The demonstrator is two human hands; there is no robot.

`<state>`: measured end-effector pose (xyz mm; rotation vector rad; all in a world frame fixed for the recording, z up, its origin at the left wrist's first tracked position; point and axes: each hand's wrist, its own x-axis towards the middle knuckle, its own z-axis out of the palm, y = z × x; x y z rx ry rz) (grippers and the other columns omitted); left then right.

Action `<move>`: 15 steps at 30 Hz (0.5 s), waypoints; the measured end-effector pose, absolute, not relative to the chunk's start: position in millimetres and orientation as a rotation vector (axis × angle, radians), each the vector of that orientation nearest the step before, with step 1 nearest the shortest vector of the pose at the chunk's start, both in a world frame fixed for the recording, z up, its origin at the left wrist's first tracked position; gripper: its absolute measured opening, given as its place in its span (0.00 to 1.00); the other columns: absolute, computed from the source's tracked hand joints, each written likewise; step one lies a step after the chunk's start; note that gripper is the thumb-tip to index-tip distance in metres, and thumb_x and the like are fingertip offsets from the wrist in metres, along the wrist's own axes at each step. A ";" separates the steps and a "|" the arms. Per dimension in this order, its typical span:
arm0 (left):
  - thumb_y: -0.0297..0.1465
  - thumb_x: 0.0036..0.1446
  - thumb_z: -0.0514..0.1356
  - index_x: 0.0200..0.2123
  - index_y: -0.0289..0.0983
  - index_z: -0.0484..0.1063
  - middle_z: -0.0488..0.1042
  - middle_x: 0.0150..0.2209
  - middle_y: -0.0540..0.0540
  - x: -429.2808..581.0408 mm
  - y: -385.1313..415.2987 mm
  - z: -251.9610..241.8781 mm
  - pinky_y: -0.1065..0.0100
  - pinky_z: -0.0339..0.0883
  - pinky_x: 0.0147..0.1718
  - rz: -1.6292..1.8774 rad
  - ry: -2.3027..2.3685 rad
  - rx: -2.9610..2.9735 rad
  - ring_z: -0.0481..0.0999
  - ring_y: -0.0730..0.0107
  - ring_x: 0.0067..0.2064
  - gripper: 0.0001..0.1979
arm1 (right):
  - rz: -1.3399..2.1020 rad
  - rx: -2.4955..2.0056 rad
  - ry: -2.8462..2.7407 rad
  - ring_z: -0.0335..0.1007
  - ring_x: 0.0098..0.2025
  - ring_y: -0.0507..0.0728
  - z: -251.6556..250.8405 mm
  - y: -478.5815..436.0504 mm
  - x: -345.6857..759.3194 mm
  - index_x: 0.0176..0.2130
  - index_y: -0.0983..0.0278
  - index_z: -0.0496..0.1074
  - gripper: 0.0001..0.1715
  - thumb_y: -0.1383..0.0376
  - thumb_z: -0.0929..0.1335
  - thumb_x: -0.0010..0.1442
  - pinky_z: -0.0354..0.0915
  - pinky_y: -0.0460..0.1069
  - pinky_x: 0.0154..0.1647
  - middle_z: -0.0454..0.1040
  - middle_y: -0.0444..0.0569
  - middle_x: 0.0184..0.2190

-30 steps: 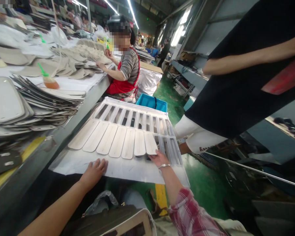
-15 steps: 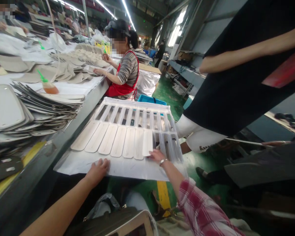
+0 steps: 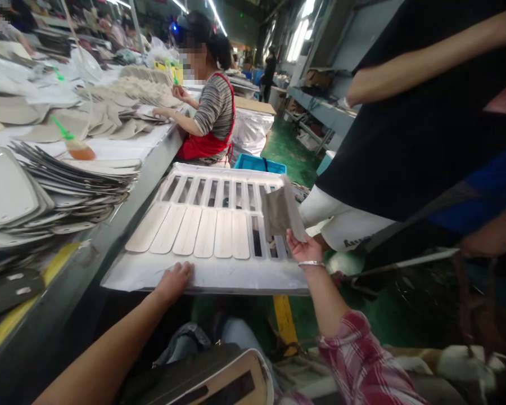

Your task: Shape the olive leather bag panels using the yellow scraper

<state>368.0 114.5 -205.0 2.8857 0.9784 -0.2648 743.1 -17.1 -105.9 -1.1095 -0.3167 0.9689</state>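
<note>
My right hand point(image 3: 301, 246) pinches the lower end of a thin oblong panel point(image 3: 278, 212), held tilted above the right end of a white slotted frame point(image 3: 219, 175). Its grey-brown face shows. Several pale oblong panels point(image 3: 186, 232) lie side by side over slots in the frame's near row. The far row is uncovered, and open slots point(image 3: 257, 236) show right of the panels. My left hand point(image 3: 176, 281) rests on the white sheet point(image 3: 231, 272) along the near edge, its fingers slightly bent and holding nothing.
On the left, a long table point(image 3: 149, 154) bears stacked curved pieces point(image 3: 73, 185) and a squeeze bottle point(image 3: 78, 147) with a green nozzle. A worker in a red apron point(image 3: 206, 145) sits beyond the frame, near a blue crate point(image 3: 261, 163). Another person point(image 3: 375, 140) stands close on the right.
My right hand has lifted the rightmost panel off the frame and moved it up and right, tilting it so its grey-brown face shows. My left hand stays at the near edge.
</note>
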 end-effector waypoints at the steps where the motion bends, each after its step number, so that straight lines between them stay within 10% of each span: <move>1: 0.17 0.52 0.46 0.57 0.33 0.58 0.59 0.56 0.32 369.0 116.3 -205.5 0.51 0.68 0.39 -0.268 0.975 2.860 0.61 0.49 0.54 0.27 | 0.939 -1.003 -0.255 0.71 0.42 0.52 -101.1 -25.7 750.1 0.35 0.65 0.67 0.08 0.70 0.61 0.53 0.69 0.48 0.42 0.76 0.47 0.33; 7: 0.40 0.51 0.57 0.62 0.27 0.40 0.68 0.50 0.34 365.9 133.7 -185.3 0.65 0.65 0.45 -0.223 0.972 2.610 0.71 0.59 0.49 0.42 | 1.105 -0.871 -0.233 0.71 0.44 0.58 -60.6 -61.7 736.6 0.40 0.69 0.68 0.13 0.70 0.62 0.53 0.69 0.52 0.45 0.76 0.54 0.38; 12: 0.47 0.42 0.63 0.54 0.29 0.61 0.70 0.47 0.32 351.9 130.8 -132.3 0.57 0.66 0.43 0.201 1.076 2.253 0.73 0.52 0.44 0.39 | 1.254 -0.762 -0.235 0.72 0.43 0.56 -28.0 -71.4 684.9 0.37 0.68 0.69 0.12 0.66 0.59 0.59 0.70 0.50 0.43 0.76 0.49 0.32; 15: 0.44 0.57 0.52 0.55 0.23 0.55 0.66 0.49 0.28 334.4 125.7 -96.7 0.61 0.68 0.38 0.430 1.021 2.242 0.73 0.58 0.43 0.32 | 1.323 -0.709 -0.221 0.74 0.38 0.53 -17.7 -72.9 656.9 0.31 0.65 0.68 0.15 0.64 0.57 0.62 0.70 0.47 0.38 0.74 0.45 0.24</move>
